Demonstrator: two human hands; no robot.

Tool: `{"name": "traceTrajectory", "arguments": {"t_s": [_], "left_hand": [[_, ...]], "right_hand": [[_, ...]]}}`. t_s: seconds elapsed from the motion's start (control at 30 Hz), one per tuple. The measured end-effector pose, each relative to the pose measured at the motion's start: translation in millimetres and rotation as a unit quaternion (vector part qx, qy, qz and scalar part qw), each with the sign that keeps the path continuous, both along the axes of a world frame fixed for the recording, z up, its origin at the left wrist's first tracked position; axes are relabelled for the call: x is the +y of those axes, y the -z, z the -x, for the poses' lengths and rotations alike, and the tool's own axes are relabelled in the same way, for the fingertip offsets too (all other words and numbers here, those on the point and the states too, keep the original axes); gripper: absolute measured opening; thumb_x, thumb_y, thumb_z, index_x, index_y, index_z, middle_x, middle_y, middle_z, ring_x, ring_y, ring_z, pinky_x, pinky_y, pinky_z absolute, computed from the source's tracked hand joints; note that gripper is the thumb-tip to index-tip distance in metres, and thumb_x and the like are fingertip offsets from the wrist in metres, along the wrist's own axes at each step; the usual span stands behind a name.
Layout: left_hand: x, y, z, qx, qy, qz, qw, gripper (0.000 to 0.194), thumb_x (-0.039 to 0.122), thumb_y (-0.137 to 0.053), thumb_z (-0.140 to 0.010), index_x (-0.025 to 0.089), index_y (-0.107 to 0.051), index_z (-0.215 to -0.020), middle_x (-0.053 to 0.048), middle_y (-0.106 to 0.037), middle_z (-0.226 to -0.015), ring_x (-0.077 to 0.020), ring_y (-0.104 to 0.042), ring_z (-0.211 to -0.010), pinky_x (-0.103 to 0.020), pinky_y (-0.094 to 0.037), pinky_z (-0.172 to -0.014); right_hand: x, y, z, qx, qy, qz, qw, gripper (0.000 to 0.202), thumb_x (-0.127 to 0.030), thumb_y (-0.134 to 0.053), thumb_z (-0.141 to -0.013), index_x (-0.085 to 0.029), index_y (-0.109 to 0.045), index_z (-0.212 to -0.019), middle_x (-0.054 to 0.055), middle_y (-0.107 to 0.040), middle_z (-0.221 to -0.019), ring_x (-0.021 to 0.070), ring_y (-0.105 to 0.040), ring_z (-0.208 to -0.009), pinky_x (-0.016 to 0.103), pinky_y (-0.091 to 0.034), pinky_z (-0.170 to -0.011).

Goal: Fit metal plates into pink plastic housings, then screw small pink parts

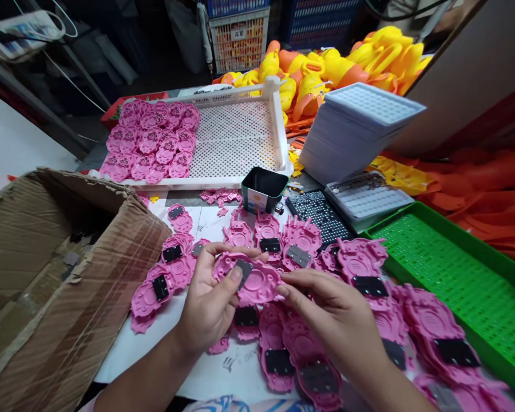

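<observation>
Both my hands hold one pink plastic shell (260, 280) above the table. My left hand (212, 292) grips its left end, the thumb pressed on a dark grey cover plate set in the shell. With thumb and fingertips, my right hand (330, 312) pinches the shell's right end. Around and beneath lie several similar pink shells, many with a black or grey plate, such as the pink shell (274, 337) below my hands and the pink shell (146, 300) at the left. The shell's underside is hidden.
An open cardboard box (98, 252) stands at the left. Behind is a white perforated tray (236, 129) with stacked pink parts (154, 137). A dark green container (257, 203), a stack of white trays (347, 131), a green tray (450, 286) and yellow duck-like toys (313, 74) stand around the table.
</observation>
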State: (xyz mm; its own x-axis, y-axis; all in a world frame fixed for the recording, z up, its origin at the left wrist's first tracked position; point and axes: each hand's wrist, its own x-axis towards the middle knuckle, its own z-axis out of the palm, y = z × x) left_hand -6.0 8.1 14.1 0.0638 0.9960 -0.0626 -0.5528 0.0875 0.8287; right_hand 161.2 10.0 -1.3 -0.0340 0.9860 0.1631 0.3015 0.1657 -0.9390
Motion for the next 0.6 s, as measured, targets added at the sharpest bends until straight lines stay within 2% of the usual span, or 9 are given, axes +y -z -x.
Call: {"name": "traceTrajectory", "arguments": {"t_s": [0.07, 0.17, 0.23, 0.37, 0.6], "left_hand": [[-2.9, 1.6, 1.2, 0.023, -0.001, -0.032, 0.999, 0.016, 0.017, -0.058, -0.088, 0.024, -0.051, -0.101, -0.002, -0.070, -0.103, -0.0221, -0.065, -0.105, -0.043, -0.050, -0.095], [-5.0, 3.1, 1.9, 0.053, -0.015, -0.064, 0.996, 0.015, 0.017, -0.055, -0.090, 0.025, -0.051, -0.102, -0.002, -0.069, -0.105, -0.0227, -0.065, -0.106, -0.045, -0.049, -0.096], [-4.4, 2.5, 1.1, 0.045, -0.023, -0.063, 0.997, 0.015, 0.018, -0.055, -0.090, 0.026, -0.051, -0.101, -0.001, -0.069, -0.103, -0.0229, -0.065, -0.105, -0.045, -0.051, -0.094], [-2.3, -0.3, -1.6, 0.033, -0.030, -0.044, 0.998, 0.015, 0.020, -0.060, -0.087, 0.026, -0.052, -0.097, 0.000, -0.070, -0.099, -0.0241, -0.066, -0.103, -0.045, -0.054, -0.089], [-7.0, -1.5, 0.0, 0.053, -0.048, -0.067, 0.995, 0.016, 0.021, -0.060, -0.087, 0.029, -0.053, -0.100, 0.002, -0.070, -0.100, -0.0236, -0.066, -0.103, -0.045, -0.053, -0.091]], "right_hand": [[0.0, -1.8, -1.3, 0.009, -0.023, 0.026, 0.999, 0.009, -0.028, -0.069, -0.075, -0.022, -0.074, -0.079, 0.004, -0.073, -0.071, 0.0153, -0.067, -0.059, 0.025, -0.056, -0.052], [-0.4, -4.7, -2.9, 0.016, -0.035, 0.030, 0.999, 0.009, -0.027, -0.067, -0.076, -0.025, -0.075, -0.080, 0.004, -0.074, -0.074, 0.0164, -0.069, -0.065, 0.027, -0.059, -0.059], [-0.6, -5.5, -3.2, 0.013, -0.033, 0.019, 0.999, 0.009, -0.025, -0.067, -0.076, -0.025, -0.075, -0.080, 0.003, -0.074, -0.075, 0.0165, -0.070, -0.068, 0.027, -0.059, -0.062], [-0.6, -4.3, -3.1, 0.024, -0.047, 0.023, 0.998, 0.009, -0.024, -0.066, -0.077, -0.024, -0.074, -0.081, 0.003, -0.073, -0.075, 0.0149, -0.068, -0.066, 0.024, -0.058, -0.058], [-1.3, -3.0, -5.5, 0.033, -0.056, 0.010, 0.998, 0.010, -0.022, -0.065, -0.077, -0.023, -0.073, -0.083, 0.003, -0.072, -0.074, 0.0135, -0.065, -0.064, 0.022, -0.054, -0.055]]}}
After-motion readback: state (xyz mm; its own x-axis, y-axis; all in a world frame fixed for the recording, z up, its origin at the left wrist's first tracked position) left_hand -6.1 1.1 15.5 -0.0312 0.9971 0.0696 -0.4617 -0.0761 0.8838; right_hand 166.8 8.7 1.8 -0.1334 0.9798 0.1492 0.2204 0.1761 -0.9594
